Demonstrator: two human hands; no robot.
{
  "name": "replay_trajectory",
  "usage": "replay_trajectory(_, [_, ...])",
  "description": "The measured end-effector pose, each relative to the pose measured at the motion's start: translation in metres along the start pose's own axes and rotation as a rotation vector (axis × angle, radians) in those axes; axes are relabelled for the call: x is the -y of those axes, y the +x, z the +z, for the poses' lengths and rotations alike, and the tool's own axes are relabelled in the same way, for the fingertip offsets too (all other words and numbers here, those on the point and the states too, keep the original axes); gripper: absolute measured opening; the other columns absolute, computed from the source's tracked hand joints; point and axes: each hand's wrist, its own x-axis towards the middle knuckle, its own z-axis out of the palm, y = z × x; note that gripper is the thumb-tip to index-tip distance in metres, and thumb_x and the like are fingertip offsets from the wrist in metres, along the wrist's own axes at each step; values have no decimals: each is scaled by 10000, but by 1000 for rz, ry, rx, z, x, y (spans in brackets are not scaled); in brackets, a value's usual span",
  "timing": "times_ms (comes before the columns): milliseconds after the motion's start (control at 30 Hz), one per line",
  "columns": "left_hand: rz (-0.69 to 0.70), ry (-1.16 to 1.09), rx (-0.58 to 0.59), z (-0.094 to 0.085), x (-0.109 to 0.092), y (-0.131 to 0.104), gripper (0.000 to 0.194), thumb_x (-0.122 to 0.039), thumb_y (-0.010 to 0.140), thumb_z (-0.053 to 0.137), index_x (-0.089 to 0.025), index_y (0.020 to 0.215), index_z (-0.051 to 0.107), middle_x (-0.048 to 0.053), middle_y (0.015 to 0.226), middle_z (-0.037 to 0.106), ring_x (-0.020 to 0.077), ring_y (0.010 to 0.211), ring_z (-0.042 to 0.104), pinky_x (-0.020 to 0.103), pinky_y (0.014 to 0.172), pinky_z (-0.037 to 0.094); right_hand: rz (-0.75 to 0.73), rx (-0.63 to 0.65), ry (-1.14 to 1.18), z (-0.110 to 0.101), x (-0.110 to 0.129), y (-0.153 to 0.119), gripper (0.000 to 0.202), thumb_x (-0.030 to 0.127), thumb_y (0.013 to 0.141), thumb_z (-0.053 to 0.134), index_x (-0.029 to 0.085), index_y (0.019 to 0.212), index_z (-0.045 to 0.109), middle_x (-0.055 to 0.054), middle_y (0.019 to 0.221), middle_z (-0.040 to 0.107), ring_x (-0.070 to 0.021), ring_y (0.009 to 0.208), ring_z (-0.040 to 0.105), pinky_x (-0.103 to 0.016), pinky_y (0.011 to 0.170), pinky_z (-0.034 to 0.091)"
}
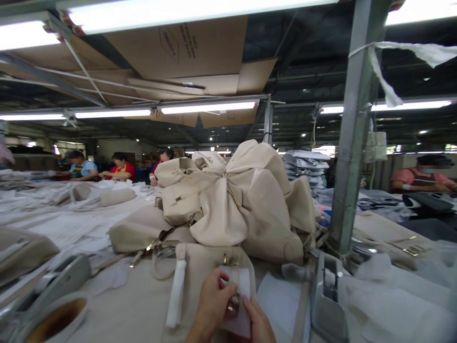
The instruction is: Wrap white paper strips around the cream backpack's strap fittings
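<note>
Two bare hands show at the bottom centre of the frame, both entering from the lower edge. The left hand (213, 301) is raised with its knuckles up and its fingers curled down, pinching a small metal clasp (234, 304) against a white wrapping sheet (243, 305). The right hand (259, 323) lies lower and just to the right, its thumb and fingertips pressed on the same sheet beside the clasp.

The clasp and sheet sit on the front of one beige handbag (200, 276) lying flat on the surface (139, 305), directly in front of the hands. One white strip (177, 293) lies along the bag's left side.

Behind it, at the centre of the frame, rises one heap of beige bags (232, 205); their exact number cannot be told. One grey metal post (352, 143) stands to the right. One roll of tape (57, 318) sits at lower left.

Three people sit in the left background and one more in the right background.
</note>
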Motion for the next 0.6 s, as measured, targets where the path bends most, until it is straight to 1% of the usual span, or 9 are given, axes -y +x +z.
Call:
replay_trajectory(67, [26,95,-25,-1,4,-1,177,-243,654,693,-194,707,532,-73,481,498,88,377,450,196,377,320,40,4,16,1,2,-5,477,416,555,838,148,926,705,-69,786,758,-246,738,697,-325,646,537])
replay_trajectory(133, [9,149,-18,-3,7,-1,129,-237,682,650,-197,699,529,-62,492,517,98,393,478,193,375,319,76,12,40,3,6,-11,508,368,517,873,147,943,706,-71,829,764,-224,730,694,-296,638,531])
replay_trajectory(167, [-10,151,-3,-3,8,-1,128,-252,689,639,-200,694,522,-59,495,519,103,397,484,192,368,314,93,-3,53,5,8,-12,515,363,497,882,147,931,708,-67,824,764,-211,705,688,-286,624,527])
replay_trajectory(267, [-78,107,44,-4,12,0,168,-316,692,626,-209,685,497,-65,488,503,104,375,460,201,339,304,150,-76,71,8,11,-14,520,419,467,880,136,871,714,-58,735,753,-188,608,658,-279,568,513])
replay_trajectory(333, [-91,91,52,-4,15,1,182,-337,690,616,-213,682,484,-73,476,486,100,356,439,207,331,303,154,-67,42,9,11,-15,517,401,462,880,128,868,715,-55,705,744,-181,593,648,-275,568,507])
replay_trajectory(433, [-87,80,71,-5,17,1,175,-318,663,618,-214,682,478,-72,474,490,101,361,443,213,340,319,124,-39,-4,11,11,-17,481,319,473,871,133,887,715,-43,705,741,-177,609,650,-262,577,497])
replay_trajectory(500, [-95,45,109,-6,18,0,172,-279,621,632,-211,687,489,-70,486,500,104,390,460,216,365,338,125,-38,-13,13,12,-19,439,297,499,845,138,887,715,-39,708,742,-181,615,653,-258,568,491])
replay_trajectory(600, [-123,-19,142,-9,21,0,202,-232,559,646,-207,699,503,-71,512,505,102,432,471,217,402,341,137,-32,-11,15,14,-20,412,274,497,824,132,868,715,-42,700,742,-180,604,655,-252,561,489])
